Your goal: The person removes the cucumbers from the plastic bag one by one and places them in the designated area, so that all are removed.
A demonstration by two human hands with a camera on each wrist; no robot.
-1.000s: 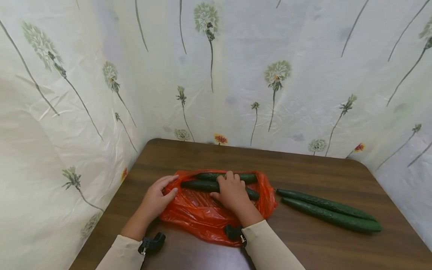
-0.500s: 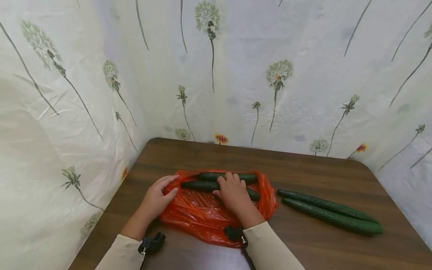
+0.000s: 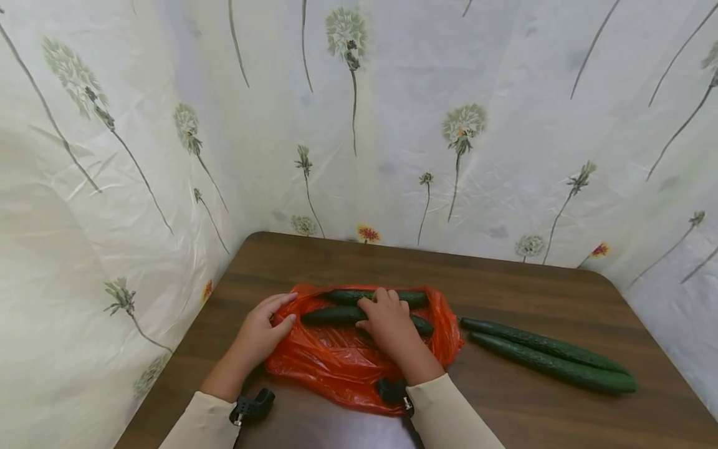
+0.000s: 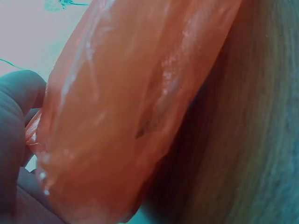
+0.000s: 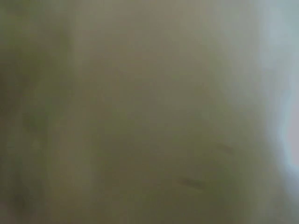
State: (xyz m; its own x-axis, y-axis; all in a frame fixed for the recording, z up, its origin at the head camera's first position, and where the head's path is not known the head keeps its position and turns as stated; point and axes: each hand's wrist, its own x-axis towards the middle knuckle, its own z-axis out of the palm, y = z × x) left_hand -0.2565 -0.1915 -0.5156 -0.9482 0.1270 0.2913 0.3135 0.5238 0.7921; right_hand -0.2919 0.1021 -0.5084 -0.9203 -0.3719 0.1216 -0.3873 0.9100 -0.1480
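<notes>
A red plastic bag (image 3: 336, 368) lies on the table with its mouth spread, two dark green cucumbers inside it. My right hand (image 3: 389, 321) reaches into the bag and grips the nearer cucumber (image 3: 331, 316) around its middle, hiding that part. Behind it lies the farther cucumber (image 3: 350, 295), partly covered by the fingertips. My left hand (image 3: 259, 327) holds the bag's left edge, thumb and fingers apart along the rim. In the left wrist view, the fingers (image 4: 23, 88) curl at the edge of the red plastic. The right wrist view is only a blur.
Two more cucumbers (image 3: 552, 355) lie side by side on the brown wooden table (image 3: 505, 411), just right of the bag. A pale curtain (image 3: 392, 125) with dandelion prints hangs behind and to the left of the table. Dark straps circle both wrists.
The hands, the bag and the cucumbers stay almost where they were. Only a slight shift of the head view shows.
</notes>
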